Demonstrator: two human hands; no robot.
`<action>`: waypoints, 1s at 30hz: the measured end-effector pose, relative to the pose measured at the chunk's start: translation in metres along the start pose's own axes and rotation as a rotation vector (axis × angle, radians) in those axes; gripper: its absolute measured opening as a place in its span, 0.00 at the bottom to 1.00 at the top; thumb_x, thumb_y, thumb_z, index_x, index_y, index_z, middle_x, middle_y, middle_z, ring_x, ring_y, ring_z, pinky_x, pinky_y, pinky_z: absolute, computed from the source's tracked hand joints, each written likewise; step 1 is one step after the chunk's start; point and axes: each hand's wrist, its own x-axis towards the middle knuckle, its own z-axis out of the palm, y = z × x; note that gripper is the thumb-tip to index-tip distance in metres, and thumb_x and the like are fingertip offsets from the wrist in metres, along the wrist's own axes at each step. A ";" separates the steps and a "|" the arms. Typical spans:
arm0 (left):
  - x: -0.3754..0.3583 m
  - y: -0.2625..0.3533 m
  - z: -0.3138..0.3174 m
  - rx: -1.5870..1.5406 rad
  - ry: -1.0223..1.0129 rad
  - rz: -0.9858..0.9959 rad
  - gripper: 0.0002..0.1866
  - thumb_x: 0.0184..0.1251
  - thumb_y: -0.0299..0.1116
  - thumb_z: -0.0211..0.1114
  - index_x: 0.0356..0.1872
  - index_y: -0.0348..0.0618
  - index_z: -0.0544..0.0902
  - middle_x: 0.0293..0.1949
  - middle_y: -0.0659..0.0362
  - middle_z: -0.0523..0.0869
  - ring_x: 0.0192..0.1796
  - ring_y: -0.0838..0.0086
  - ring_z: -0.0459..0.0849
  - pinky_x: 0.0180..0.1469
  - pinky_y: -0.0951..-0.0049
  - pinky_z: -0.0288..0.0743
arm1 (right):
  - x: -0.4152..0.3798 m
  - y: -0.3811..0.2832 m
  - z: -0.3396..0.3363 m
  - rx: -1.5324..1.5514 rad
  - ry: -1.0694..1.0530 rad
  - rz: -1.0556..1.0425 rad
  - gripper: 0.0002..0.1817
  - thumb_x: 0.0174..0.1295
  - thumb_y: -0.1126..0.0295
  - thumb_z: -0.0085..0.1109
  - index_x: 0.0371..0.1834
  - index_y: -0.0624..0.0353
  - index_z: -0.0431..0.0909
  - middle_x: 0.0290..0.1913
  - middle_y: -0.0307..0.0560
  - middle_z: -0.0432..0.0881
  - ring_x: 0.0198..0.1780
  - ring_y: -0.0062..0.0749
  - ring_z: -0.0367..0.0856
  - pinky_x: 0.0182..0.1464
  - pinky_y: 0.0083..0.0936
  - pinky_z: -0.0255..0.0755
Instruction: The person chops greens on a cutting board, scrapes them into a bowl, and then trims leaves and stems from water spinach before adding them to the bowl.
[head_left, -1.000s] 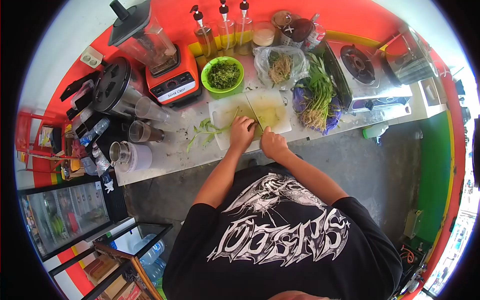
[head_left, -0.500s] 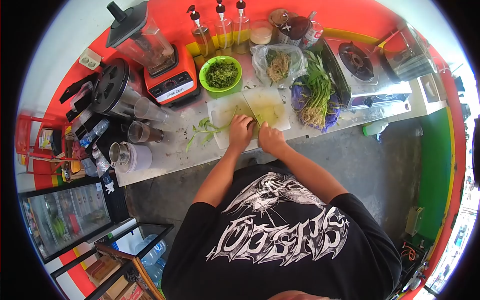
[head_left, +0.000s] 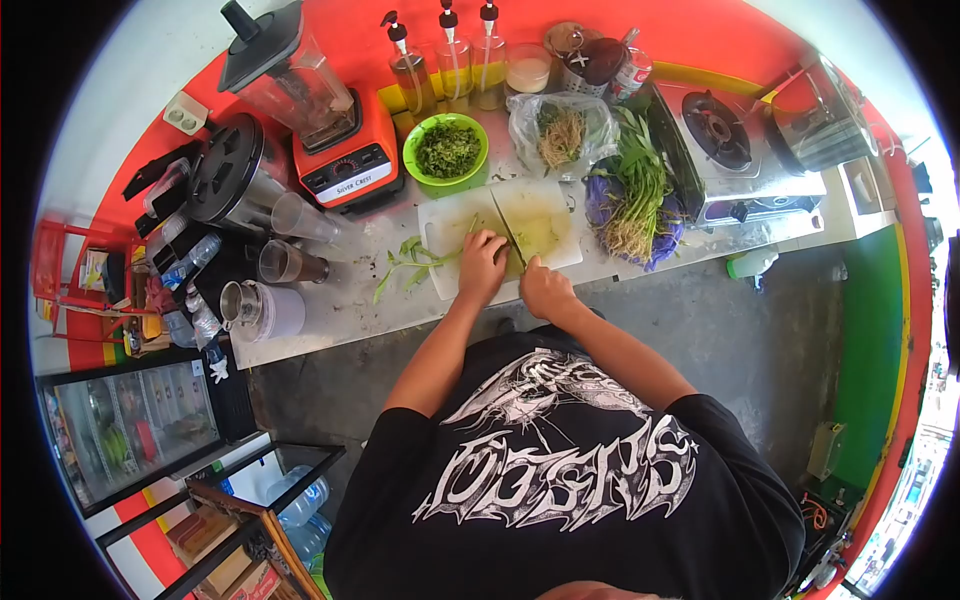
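On the white cutting board (head_left: 556, 210), my left hand (head_left: 483, 262) has its fingers closed and pressed down over leafy green stems (head_left: 405, 265). The stems trail off the board's left edge onto the counter. In my right hand (head_left: 545, 288) is a knife (head_left: 509, 225), held by its handle at the board's near edge. Its blade slants away from me, just right of my left fingertips. Wet green traces stain the board around the blade. Behind the board, a lime-green bowl (head_left: 445, 183) holds chopped greens (head_left: 447, 150).
A bundle of rooted greens (head_left: 640, 205) lies right of the board, near a plastic bag (head_left: 565, 130) with more roots. Further right is a gas stove (head_left: 720, 130) with a pot (head_left: 815, 125). An orange blender (head_left: 345, 165), cups and pump bottles (head_left: 410, 75) stand left and behind.
My right hand has drawn the knife slightly toward me and to the right. My left hand stays over the stems. The whole view has shifted a little.
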 end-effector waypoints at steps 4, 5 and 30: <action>0.000 0.003 -0.003 -0.005 -0.022 0.038 0.07 0.62 0.25 0.70 0.40 0.36 0.86 0.43 0.52 0.83 0.51 0.52 0.78 0.56 0.57 0.73 | 0.019 -0.003 -0.012 -0.047 -0.001 -0.043 0.13 0.67 0.71 0.53 0.51 0.67 0.70 0.46 0.68 0.87 0.51 0.59 0.88 0.54 0.46 0.82; -0.001 0.004 -0.004 -0.004 -0.022 0.041 0.07 0.62 0.25 0.70 0.40 0.36 0.86 0.43 0.52 0.83 0.51 0.52 0.78 0.56 0.57 0.73 | 0.026 0.000 -0.012 -0.061 0.021 -0.066 0.13 0.69 0.69 0.52 0.50 0.67 0.70 0.44 0.67 0.87 0.50 0.60 0.89 0.53 0.47 0.82; -0.004 -0.022 -0.044 0.339 0.035 -0.281 0.16 0.62 0.29 0.71 0.52 0.48 0.84 0.45 0.57 0.85 0.54 0.56 0.78 0.59 0.52 0.69 | -0.022 0.038 -0.011 0.217 0.128 0.025 0.22 0.74 0.54 0.51 0.50 0.67 0.72 0.44 0.75 0.84 0.48 0.72 0.83 0.53 0.60 0.75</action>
